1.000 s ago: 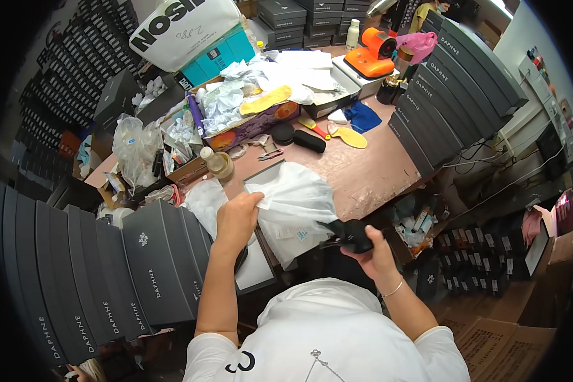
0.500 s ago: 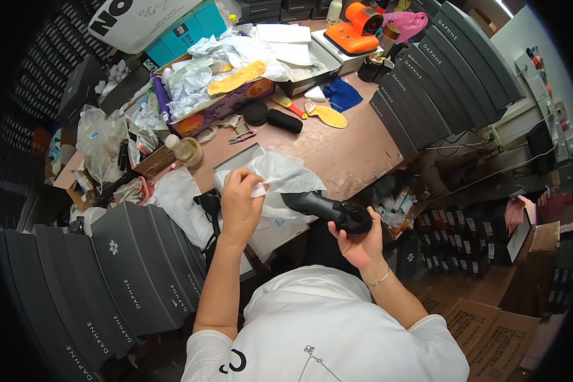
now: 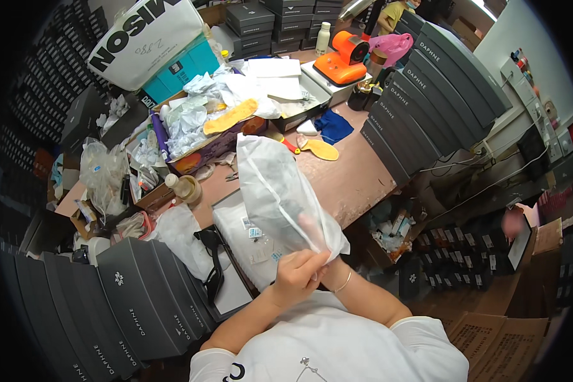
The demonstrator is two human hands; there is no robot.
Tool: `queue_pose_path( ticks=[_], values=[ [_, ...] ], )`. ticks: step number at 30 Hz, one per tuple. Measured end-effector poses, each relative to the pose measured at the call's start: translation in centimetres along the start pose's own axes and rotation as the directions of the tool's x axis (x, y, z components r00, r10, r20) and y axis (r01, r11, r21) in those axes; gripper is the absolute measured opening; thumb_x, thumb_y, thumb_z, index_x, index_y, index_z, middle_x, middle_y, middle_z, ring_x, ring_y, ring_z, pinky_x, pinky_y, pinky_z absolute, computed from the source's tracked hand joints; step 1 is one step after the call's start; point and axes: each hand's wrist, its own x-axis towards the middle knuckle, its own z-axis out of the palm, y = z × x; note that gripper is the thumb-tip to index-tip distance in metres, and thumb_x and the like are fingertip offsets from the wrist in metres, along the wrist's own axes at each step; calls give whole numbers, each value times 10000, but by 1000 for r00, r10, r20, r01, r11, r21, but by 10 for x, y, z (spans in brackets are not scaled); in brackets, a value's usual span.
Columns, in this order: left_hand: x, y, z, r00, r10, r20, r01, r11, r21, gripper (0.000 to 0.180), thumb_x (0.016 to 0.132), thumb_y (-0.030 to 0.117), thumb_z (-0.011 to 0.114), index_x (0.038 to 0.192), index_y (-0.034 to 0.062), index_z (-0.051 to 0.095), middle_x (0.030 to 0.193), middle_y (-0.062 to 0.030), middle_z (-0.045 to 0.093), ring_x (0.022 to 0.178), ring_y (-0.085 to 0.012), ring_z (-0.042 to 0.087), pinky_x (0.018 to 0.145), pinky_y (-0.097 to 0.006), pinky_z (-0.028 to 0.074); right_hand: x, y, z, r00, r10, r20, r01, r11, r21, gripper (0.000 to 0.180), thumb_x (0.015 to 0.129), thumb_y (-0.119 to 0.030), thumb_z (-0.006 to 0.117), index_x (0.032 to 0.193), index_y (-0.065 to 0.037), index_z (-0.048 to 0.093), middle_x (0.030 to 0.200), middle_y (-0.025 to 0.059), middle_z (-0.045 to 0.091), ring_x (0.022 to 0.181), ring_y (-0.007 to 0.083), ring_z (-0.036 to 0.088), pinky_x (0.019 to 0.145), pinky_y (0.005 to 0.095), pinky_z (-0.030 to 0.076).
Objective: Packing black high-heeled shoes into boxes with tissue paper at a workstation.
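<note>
Both hands are closed on the lower end of a white dust bag [image 3: 280, 191], held upright above the near edge of the brown table [image 3: 350, 178] with a dark shoe showing faintly through the cloth. The left hand [image 3: 297, 275] pinches the bag's mouth from the front, while the right hand [image 3: 315, 245] is tucked inside the bag. Just left of them a black high-heeled shoe [image 3: 211, 258] lies on an open shoebox [image 3: 235, 296].

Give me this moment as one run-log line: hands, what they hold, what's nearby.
left hand: grips mouth of white bag | right hand: inside bag | bag: upright, dark item inside | nearby: open shoe box, black shoe
</note>
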Motion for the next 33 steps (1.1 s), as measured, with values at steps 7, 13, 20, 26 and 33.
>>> queue_pose_path(
  ticks=[7,13,20,26,33],
  values=[
    [4,-15,28,994,-111,21,110,994,6,172,801,19,681,971,45,681,758,-115,623,608,-243,575,536,-299,452,27,16,-39,994,86,-70,-91,993,-73,423,946,-276,502,1285,-24,507,1279,115,557,1196,265,511,1053,388,378],
    [4,-67,16,986,-161,-32,162,985,57,243,751,-58,645,977,22,680,729,-107,631,569,-244,569,509,-305,443,31,30,-93,912,370,-177,-144,692,707,360,944,-257,485,1199,-13,558,1229,139,590,1139,301,553,1022,401,418],
    [10,-52,67,975,123,184,-62,950,-306,335,695,-30,711,1025,5,661,680,-67,578,555,-218,563,497,-321,432,46,31,-91,913,317,-256,-98,781,616,354,928,-222,512,1201,2,548,1221,160,586,1122,319,562,1000,401,435],
    [5,-47,62,823,-164,544,305,935,-180,415,857,161,655,1223,0,543,953,-125,624,867,-259,606,747,-341,499,110,24,-96,933,304,-191,-285,951,121,354,915,-192,536,1203,15,539,1215,178,583,1108,335,569,982,401,450],
    [-161,-116,-100,549,-632,-547,826,308,472,506,807,127,670,1246,-55,495,1183,-248,535,1130,-419,497,1006,-439,377,116,6,-42,841,508,188,140,132,-981,360,899,-156,563,1205,31,529,1207,200,579,1091,353,578,960,401,467]
  ],
)
